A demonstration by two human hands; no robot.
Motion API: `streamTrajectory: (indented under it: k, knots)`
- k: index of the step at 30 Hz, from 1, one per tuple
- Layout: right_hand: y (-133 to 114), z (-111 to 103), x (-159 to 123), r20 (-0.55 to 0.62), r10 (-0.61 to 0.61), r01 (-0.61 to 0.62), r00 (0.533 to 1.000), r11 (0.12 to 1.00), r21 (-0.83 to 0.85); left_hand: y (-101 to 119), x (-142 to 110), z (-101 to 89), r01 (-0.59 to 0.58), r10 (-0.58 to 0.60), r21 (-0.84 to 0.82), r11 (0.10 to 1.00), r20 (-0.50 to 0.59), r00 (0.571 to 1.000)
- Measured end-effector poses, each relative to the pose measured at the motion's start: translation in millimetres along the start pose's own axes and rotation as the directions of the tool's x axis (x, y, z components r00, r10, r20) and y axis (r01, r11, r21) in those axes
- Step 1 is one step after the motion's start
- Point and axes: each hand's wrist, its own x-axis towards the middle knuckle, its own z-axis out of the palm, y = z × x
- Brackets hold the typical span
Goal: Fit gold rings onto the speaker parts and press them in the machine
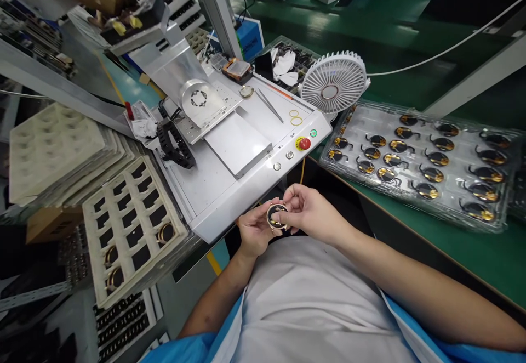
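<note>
Close to my body, both hands meet on a round watch case (pixel 276 216) with a gold-coloured rim and a dark face. My left hand (pixel 255 230) has its fingers closed around the left side of the case. On the right side, my right hand (pixel 310 212) grips the rim, its thumb pressed over the dark face. Just ahead is the white machine bench (pixel 193 193) with a red button (pixel 304 143). Small round dark parts with gold patches and thin tails lie in rows in a clear tray (pixel 365 127) to the right.
A cream tray (pixel 123 223) with some watch cases in its pockets lies left, beside stacked trays (pixel 53 149). On the bench stand a metal fixture (pixel 199 100) and a black bracket (pixel 175 146); tweezers (pixel 270 105) lie there. A white fan (pixel 335 83) stands at the right corner.
</note>
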Motion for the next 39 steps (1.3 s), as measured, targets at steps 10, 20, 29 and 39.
streamTrajectory:
  k: [10, 20, 29, 39]
  knots:
    - [16, 2, 6, 0.058, -0.02, 0.016, 0.998, 0.997, 0.073, 8, 4, -1.5, -0.061, 0.053, 0.099, 0.993, 0.084, 0.995]
    - [-27, -14, 61, -0.058, -0.087, 0.077, 0.994, 0.984, -0.159, 23, 7, 0.3, -0.016, 0.018, 0.025, 1.0, -0.053, 0.998]
    - [-61, -21, 98, -0.306, -0.287, 0.251, 0.908, 0.956, -0.151, 36, 8, 1.9, -0.111, 0.12, 0.32, 0.941, -0.007, 0.993]
    - [-15, -13, 10, 0.091, -0.139, 0.157, 0.986, 0.958, -0.239, 34, 9, 10.8, -0.223, 0.242, 0.583, 0.781, 0.045, 0.969]
